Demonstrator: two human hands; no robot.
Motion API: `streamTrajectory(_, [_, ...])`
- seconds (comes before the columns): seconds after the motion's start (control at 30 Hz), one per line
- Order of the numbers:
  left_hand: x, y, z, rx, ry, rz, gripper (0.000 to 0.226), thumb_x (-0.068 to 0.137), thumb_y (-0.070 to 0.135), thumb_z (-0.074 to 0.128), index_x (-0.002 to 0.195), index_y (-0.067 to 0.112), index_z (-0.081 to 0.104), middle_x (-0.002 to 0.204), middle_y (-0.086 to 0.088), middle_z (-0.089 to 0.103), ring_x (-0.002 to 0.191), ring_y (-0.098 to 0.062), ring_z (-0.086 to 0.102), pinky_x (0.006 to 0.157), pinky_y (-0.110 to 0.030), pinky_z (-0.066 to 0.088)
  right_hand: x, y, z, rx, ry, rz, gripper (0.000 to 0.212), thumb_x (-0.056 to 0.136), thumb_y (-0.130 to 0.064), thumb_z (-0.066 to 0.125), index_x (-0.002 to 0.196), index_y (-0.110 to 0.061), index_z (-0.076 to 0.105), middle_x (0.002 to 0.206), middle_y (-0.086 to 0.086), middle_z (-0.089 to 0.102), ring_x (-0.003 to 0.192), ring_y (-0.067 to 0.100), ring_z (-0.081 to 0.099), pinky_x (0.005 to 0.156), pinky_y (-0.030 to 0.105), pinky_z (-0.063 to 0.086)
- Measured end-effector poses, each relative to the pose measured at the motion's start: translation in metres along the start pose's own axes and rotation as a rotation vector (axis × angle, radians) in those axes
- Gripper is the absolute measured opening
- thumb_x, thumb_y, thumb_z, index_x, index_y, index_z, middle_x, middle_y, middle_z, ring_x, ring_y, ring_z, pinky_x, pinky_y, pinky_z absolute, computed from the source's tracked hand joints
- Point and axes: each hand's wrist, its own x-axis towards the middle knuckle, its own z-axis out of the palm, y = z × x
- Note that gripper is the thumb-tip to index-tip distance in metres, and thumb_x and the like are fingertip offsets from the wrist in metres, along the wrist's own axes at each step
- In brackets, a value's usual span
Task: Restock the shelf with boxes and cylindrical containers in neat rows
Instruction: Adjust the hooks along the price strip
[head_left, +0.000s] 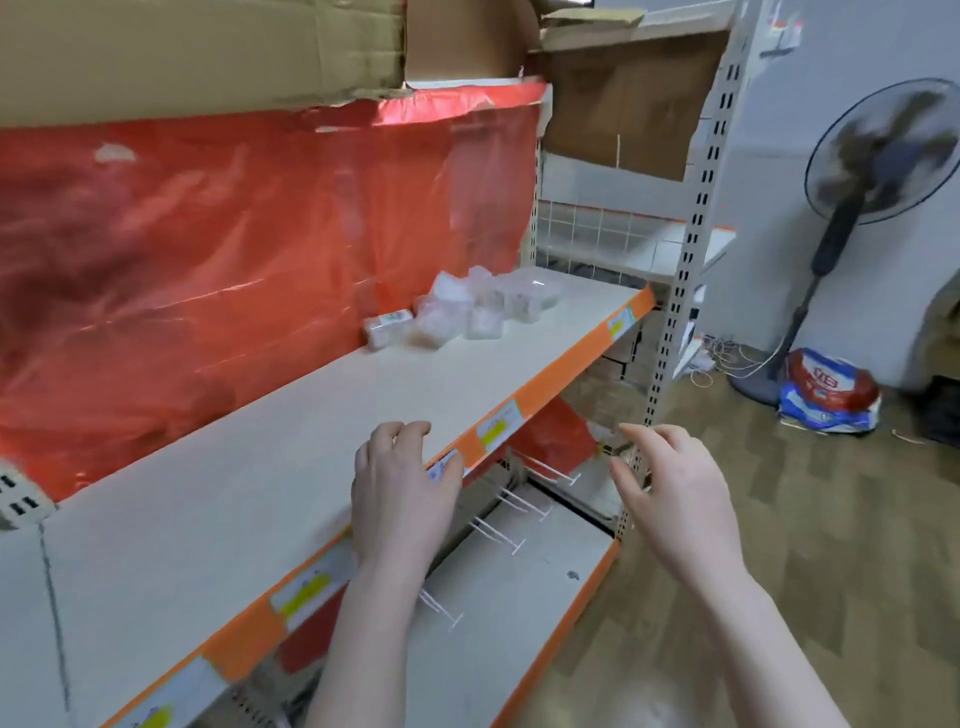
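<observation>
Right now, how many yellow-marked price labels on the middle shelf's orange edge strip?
4 visible: one near the far end, one just beyond the left hand, one beside the left forearm, one at the bottom edge. The left hand may hide another.

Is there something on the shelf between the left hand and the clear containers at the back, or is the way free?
Nothing visible stands between them. The left hand hovers at the front edge of the shelf, and only bare board lies between it and the clear containers near the red plastic sheet.

Broad bare shelf (322, 441) board; only clear boxes (467, 306) clustered at its far end.
</observation>
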Motion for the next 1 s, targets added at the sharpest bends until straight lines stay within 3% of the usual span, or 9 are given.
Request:
streamTrajectory(0.37, [0.145, 0.035, 0.071, 0.058, 0.045, -0.062, 0.043, 0.087, 0.034, 0.061, 0.126, 0.016, 0.056, 0.131, -0.004, 0.051, 0.124, -0.023, 0.040, 0.100, -0.032, 0.032, 0.156, 0.058, 0.081, 0.023, -0.189, 0.058, 0.030, 0.087, -0.022, 0.061, 0.116, -0.015, 0.063, 0.108, 0.006, 0.061, 0.099, 0.025, 0.053, 0.083, 0.036, 0.042])
streamTrajectory(0.77, [0.201, 0.070, 0.151, 0.168, 0.183, -0.383, 0.044, 0.088, 0.031, 0.062, 0.127, 0.013, 0.055, 0.132, -0.005, 0.050, 0.124, -0.023, 0.040, 0.100, -0.028, 0.030, 0.292, 0.117, 0.184, 0.227, -0.475, -0.146, 0.038, 0.089, -0.019, 0.058, 0.126, -0.014, 0.056, 0.118, 0.010, 0.056, 0.111, 0.028, 0.047, 0.089, 0.035, 0.036])
streamTrajectory(1.0, [0.211, 0.101, 0.176, 0.228, 0.278, -0.543, 0.043, 0.086, 0.031, 0.063, 0.125, 0.014, 0.057, 0.129, -0.003, 0.052, 0.122, -0.022, 0.043, 0.100, -0.028, 0.031, 0.352, 0.122, 0.217, 0.378, -0.537, -0.264, 0.041, 0.088, -0.021, 0.060, 0.127, -0.010, 0.055, 0.119, 0.013, 0.058, 0.113, 0.031, 0.050, 0.091, 0.036, 0.038])
